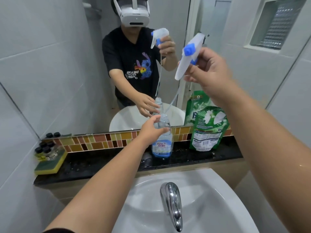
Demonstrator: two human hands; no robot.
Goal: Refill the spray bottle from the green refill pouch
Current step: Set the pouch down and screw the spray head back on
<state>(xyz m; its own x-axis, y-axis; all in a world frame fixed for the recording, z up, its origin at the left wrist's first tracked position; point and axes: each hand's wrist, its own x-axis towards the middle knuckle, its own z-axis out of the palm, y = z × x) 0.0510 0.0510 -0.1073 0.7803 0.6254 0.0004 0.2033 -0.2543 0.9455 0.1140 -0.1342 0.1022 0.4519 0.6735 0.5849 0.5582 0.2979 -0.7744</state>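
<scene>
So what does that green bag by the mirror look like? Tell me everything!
The green refill pouch is a soft, shiny plastic bag, green with white splashes and a white label block with a barcode low on its front. It stands upright on the black counter, leaning back near the mirror, to the right of the spray bottle. Its top looks bent over and closed. Neither hand touches it, and its other side shows in the mirror behind.

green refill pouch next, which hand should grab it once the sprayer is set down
Right. The right hand holding the white and blue trigger sprayer head hovers above the green refill pouch, while the left hand steadies the clear plastic spray bottle.
</scene>
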